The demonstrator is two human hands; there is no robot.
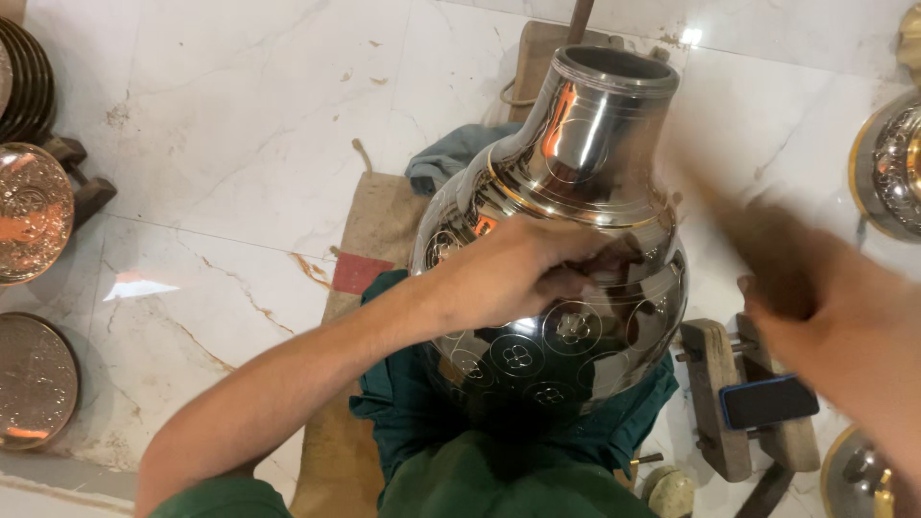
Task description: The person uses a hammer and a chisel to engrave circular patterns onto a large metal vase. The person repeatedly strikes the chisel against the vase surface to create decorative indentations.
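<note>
My left hand (523,269) rests on the shoulder of the metal pot (556,249), fingers curled down against its surface, seemingly pinching something small that I cannot make out. My right hand (815,307) is a blur off to the right of the pot, gripping what looks like a dark handle (739,225) that slants up toward the pot's neck; how tightly the fingers close I cannot tell through the blur. The pot sits in my lap on a green cloth (413,403), tilted away from me, with its wide open mouth at the far end. It is round-bellied and mirror bright, with a gold-toned ring where the neck meets the body and engraved circles holding small flower shapes across the belly. Under it lie a brown mat (369,230) and a white marble floor (240,144). Embossed round plates (34,211) lie at my left, and a wooden block (715,393) with a dark blue object (767,401) at my right.
</note>
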